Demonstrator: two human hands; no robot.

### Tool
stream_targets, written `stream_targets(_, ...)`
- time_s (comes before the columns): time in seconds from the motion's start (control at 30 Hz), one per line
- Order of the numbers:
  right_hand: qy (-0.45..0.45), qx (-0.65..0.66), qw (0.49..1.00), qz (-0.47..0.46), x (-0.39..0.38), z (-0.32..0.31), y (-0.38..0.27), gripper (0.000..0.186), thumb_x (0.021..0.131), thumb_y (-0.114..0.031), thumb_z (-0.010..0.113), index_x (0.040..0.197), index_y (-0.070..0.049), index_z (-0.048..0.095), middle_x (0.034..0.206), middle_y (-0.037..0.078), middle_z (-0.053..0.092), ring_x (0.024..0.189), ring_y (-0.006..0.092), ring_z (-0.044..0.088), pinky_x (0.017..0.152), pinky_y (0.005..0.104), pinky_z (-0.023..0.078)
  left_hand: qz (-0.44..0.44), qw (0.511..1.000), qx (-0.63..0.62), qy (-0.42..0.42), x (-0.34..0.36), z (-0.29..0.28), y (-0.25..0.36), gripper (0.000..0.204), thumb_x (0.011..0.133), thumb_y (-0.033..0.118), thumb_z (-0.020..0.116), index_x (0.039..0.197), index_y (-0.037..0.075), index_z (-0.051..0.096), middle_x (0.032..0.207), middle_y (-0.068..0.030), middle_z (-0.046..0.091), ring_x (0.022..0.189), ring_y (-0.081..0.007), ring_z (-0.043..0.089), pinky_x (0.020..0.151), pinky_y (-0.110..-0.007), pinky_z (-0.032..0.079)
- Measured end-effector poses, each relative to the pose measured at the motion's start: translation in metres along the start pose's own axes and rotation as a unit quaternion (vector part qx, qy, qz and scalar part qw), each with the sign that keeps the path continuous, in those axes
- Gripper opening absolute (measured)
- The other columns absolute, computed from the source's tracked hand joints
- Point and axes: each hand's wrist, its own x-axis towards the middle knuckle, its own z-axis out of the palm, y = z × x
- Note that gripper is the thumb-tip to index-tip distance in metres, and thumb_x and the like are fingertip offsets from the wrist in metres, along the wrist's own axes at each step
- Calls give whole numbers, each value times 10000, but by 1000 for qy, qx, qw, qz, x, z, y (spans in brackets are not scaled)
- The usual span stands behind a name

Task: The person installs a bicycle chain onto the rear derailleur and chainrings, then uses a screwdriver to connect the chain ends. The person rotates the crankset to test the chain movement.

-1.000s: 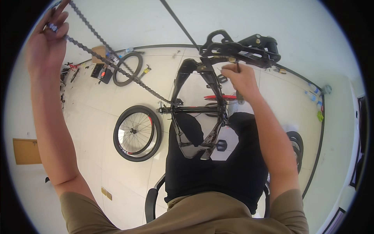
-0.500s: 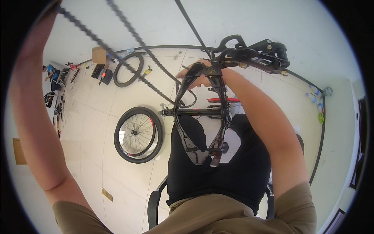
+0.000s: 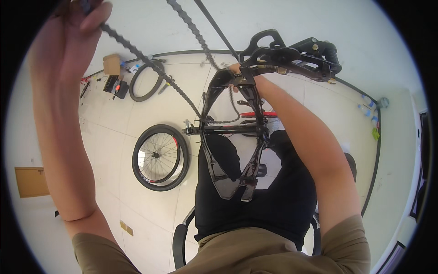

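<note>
At the upper left, my raised left hand [image 3: 86,20] is closed on a bicycle chain [image 3: 150,64]. From it, one chain strand slants down to the black bicycle frame [image 3: 248,178] over my lap. A second strand drops from the top edge behind the frame's upper joint, and a loose loop hangs below. My right hand [image 3: 235,77] is at that joint, beside the second strand. Frame tubes hide most of its fingers, so its grip cannot be made out. A black linkage with a coil spring [image 3: 331,57] extends from the frame to the right.
On the tiled floor at left lie a spoked wheel with a tire [image 3: 157,157] and another tire [image 3: 146,82]. An open cardboard box [image 3: 112,65] and a dark toolbox [image 3: 116,86] are farther off. Several plastic bottles [image 3: 367,109] stand by the right wall. A chair armrest [image 3: 182,237] is beside me.
My left hand has come down and right into view with the chain. Both strands have shifted right, and the loose loop hangs wider. My right hand is now more hidden behind the frame joint.
</note>
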Motion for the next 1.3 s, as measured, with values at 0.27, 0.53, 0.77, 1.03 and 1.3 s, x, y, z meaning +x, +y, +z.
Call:
stream_targets(0.27,318,171,901,239,-37,-31,30,195,923,-202,564,851,-49,661,682,37,644,550,102,557,470,273,432,-78,989,24,126,-77,41,-29,300,1078,144,345,1225,-69,498,833,-28,466,499,-44,353,389,-163,322)
stream_targets(0.53,395,204,846,294,-78,-46,48,206,878,-177,601,904,14,673,799,61,668,658,118,651,445,266,427,-109,974,123,154,-140,76,-120,109,931,-34,576,1038,-17,570,912,-149,694,886,-191,660,898,-340,508)
stream_targets(0.77,478,262,786,291,-131,-31,74,249,871,-214,663,972,11,697,747,50,639,541,85,521,444,248,389,-125,935,197,266,-155,61,-179,80,971,30,567,1045,3,581,998,-140,693,984,-224,668,860,-354,566)
stream_targets(1.03,523,289,758,263,-160,-3,78,253,883,-230,719,972,5,696,669,10,579,495,53,461,441,218,348,-107,924,141,339,-150,67,-207,110,976,41,564,1081,17,589,1054,-102,671,987,-188,649,829,-361,574)
stream_targets(1.3,448,301,785,304,-172,17,77,235,851,-218,742,850,15,707,666,-8,582,573,53,468,526,228,358,-95,920,91,369,-126,72,-191,95,970,91,600,1037,24,586,902,-63,654,849,-140,614,821,-311,506)
